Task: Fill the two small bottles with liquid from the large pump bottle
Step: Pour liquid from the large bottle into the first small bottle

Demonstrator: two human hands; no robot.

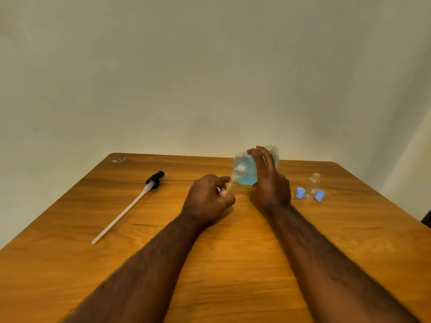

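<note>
First fill: the right grip [268, 183] clasps the tilted large pump bottle [247, 177], mouth at the neck of the small bottle [228, 188] pinched in the left grip [206, 199] over the bench [233, 257]. The next move likely needs aligned mouths and a slow further tilt.

pump [155, 179] left on table [233, 264] | large bottle [247, 177] centre | small bottle [313, 185] between caps [300, 192] right

No writing can be read anywhere. The small bottle [230, 185] in the left hand [207, 199] carries a red-and-white label [223, 191] (its print is too small to make out). The other small bottle [314, 183] bears a like red-edged tag [313, 191], equally illegible. A printed scrap [119, 160] at the table's [233, 252] far left corner shows only blurred blue and red marks.
</note>
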